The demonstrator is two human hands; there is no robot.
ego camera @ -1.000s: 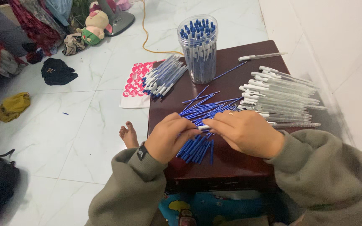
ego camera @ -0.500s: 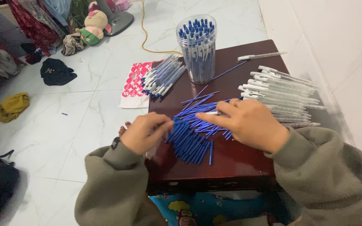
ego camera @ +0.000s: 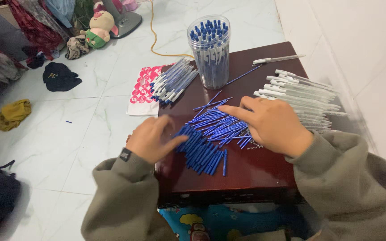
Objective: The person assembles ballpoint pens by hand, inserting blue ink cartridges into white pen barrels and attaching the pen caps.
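A person in grey-green sleeves sits over a small dark red table (ego camera: 246,178), and everything here arranges itself around that tabletop. At its middle lies a loose heap of thin blue pen refills (ego camera: 211,134), some fanned out, some lying side by side toward the near edge.

The left hand (ego camera: 150,139) comes in over the table's left edge, palm down, fingers spread and unclenched, its fingertips resting on the left end of the refill heap; it grasps nothing that I can see. The right hand (ego camera: 271,124) lies flat on the right part of the same heap, fingers stretched toward the table's centre, relaxed rather than clenched, pressing on the refills and not closed around any of them.

Along the table's right side sits a stack of white pen barrels (ego camera: 304,96), just beside the right hand. At the far edge of the table stands a clear round jar (ego camera: 209,49), upright and full of blue-capped pens. One single white pen (ego camera: 278,59) lies apart near the far right corner. At the far left corner a bundle of finished pens (ego camera: 173,80) overhangs the edge, resting partly on a pink-and-white packet (ego camera: 141,91) on the tiled floor (ego camera: 90,134).
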